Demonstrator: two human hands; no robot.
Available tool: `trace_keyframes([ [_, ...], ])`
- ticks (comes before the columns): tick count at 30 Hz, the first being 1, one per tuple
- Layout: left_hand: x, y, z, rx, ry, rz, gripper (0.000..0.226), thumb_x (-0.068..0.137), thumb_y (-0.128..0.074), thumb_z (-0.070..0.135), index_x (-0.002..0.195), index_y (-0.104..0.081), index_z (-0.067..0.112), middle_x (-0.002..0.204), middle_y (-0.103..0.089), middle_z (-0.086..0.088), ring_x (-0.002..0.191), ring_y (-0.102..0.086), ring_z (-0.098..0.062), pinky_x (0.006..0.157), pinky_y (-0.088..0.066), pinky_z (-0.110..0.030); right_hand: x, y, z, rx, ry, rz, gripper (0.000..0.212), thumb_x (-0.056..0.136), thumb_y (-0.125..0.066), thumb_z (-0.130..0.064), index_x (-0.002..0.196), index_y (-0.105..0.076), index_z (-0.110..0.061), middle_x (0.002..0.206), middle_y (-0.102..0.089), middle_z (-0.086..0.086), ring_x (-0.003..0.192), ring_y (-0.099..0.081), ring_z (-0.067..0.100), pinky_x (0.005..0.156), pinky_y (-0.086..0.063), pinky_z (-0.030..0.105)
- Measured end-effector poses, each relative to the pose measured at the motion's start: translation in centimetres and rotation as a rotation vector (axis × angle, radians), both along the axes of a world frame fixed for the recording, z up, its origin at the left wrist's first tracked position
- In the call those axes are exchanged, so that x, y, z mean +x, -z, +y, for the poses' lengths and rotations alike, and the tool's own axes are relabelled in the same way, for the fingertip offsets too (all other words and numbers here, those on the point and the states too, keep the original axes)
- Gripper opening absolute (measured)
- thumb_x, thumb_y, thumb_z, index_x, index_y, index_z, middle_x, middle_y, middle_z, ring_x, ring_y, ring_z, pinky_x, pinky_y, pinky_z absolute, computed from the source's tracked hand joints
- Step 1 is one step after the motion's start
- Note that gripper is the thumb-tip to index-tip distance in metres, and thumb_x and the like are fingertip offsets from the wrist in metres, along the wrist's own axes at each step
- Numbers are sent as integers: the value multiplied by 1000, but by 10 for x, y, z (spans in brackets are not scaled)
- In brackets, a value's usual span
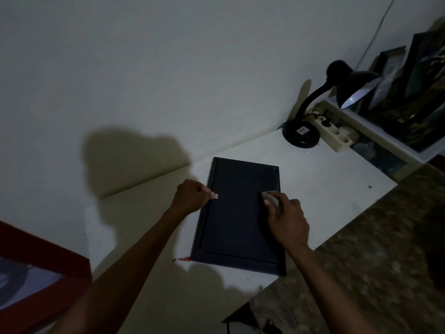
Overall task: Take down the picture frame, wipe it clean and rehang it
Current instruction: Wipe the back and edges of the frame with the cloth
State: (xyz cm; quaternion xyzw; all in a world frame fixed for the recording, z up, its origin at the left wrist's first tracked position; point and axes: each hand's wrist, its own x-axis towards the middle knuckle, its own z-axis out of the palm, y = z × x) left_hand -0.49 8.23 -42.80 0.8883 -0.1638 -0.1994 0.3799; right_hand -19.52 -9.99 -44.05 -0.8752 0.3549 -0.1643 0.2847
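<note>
A dark picture frame lies flat, back side up, on a white table. My left hand rests at the frame's left edge and pinches the small metal hanger there. My right hand presses a small grey cloth onto the right part of the frame's back. The room is dim and details on the frame are hard to make out.
A black desk lamp and a white power strip stand at the table's far right corner. Beyond them a white shelf holds other framed pictures. A red-framed picture sits at the lower left. A small red stain marks the table.
</note>
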Motion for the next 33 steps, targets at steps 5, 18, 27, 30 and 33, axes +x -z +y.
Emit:
trace_keyframes([
  [5,-9,2,-14,33,47,-131,26,82,-76,29,107,-69,22,106,-64,3,96,-62,-12,78,-42,-17,-7,-1,-28,95,26,6,31,99,-47,-53,124,-58,-38,107,-60,6,94,-61,22,78,-52,36],
  [18,-19,-30,-137,292,623,-197,85,81,-75,47,151,-36,21,160,-20,-5,145,-26,-25,117,-27,-41,16,-4,-106,118,56,57,28,101,-40,-48,125,-55,-44,104,-54,7,79,-53,20,73,-43,32],
  [27,-12,-24,-160,588,678,-251,107,71,-81,49,156,-20,29,165,-7,5,148,-20,-20,116,-28,-45,66,-2,-159,80,-145,51,24,101,-44,-40,121,-57,-43,103,-40,-3,95,-58,25,73,-38,30],
  [30,-16,-26,-165,624,650,-252,106,72,-81,46,156,-19,30,165,-6,7,148,-21,-19,116,-29,-47,78,-1,-165,-17,-268,95,28,97,-50,-28,122,-60,-35,102,-41,-3,95,-58,24,68,-40,29],
  [33,-22,-28,-170,659,608,-239,106,72,-83,39,156,-19,30,165,-5,8,149,-18,-17,118,-24,-49,80,1,-161,-31,-342,104,32,92,-52,-14,121,-61,-23,110,-48,7,80,-61,28,64,-45,30],
])
